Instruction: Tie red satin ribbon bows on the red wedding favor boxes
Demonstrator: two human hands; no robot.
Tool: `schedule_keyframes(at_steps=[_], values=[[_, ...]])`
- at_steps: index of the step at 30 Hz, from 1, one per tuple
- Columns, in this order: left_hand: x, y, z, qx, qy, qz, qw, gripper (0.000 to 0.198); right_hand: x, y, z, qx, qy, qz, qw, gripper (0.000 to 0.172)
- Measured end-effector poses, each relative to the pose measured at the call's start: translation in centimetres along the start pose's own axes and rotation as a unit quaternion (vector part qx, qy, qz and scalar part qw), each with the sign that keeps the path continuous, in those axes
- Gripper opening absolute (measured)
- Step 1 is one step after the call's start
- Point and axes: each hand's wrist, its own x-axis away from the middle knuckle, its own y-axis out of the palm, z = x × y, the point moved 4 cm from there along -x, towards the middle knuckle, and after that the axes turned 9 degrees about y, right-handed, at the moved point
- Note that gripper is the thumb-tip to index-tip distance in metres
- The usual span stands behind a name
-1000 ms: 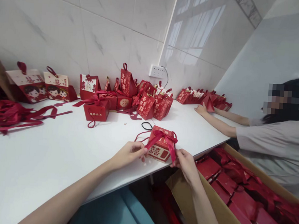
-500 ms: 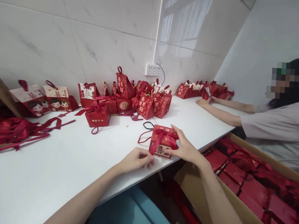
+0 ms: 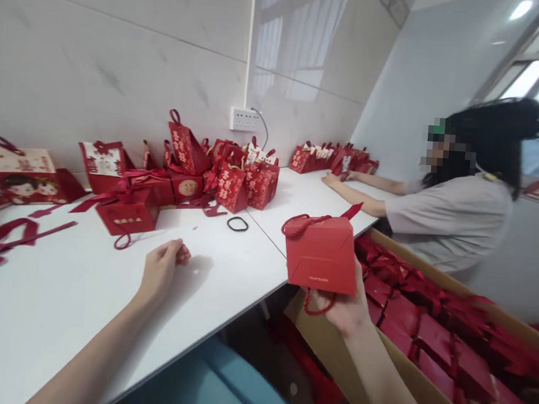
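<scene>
A red gift box [image 3: 321,255] with twisted cord handles is in my right hand [image 3: 348,306], held above the table's front edge. Its plain face is turned toward me, and a ribbon end sticks up behind it. My fingers go behind and under the box and are mostly hidden. My left hand [image 3: 167,261] is at the white table [image 3: 228,267], its fingers curled in, with nothing showing in them. Beyond that hand lie a red ribbon-tied box [image 3: 128,213] and a black hair tie [image 3: 237,224].
Several red gift boxes [image 3: 231,184] stand along the tiled wall. Loose red ribbons [image 3: 3,239] lie at the left. A cardboard carton [image 3: 333,348] packed with red boxes is at the right, below the table. Another person [image 3: 449,202] works at the far right end.
My right hand has lifted the box off the table and moved it right, turning its plain side toward me. My left hand has moved left, away from it. The view has swung right.
</scene>
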Motion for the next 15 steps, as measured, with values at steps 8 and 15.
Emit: schedule_keyframes(at_steps=[8, 15], values=[[0.1, 0.4, -0.1, -0.075, -0.013, -0.055, 0.996, 0.026, 3.3, -1.1, -2.3, 0.059, -0.044, 0.128, 0.989, 0.040], [-0.4, 0.2, -1.3, -0.144, -0.031, -0.066, 0.987, 0.026, 9.5, -4.4, -11.3, 0.605, -0.422, 0.405, 0.540, 0.074]])
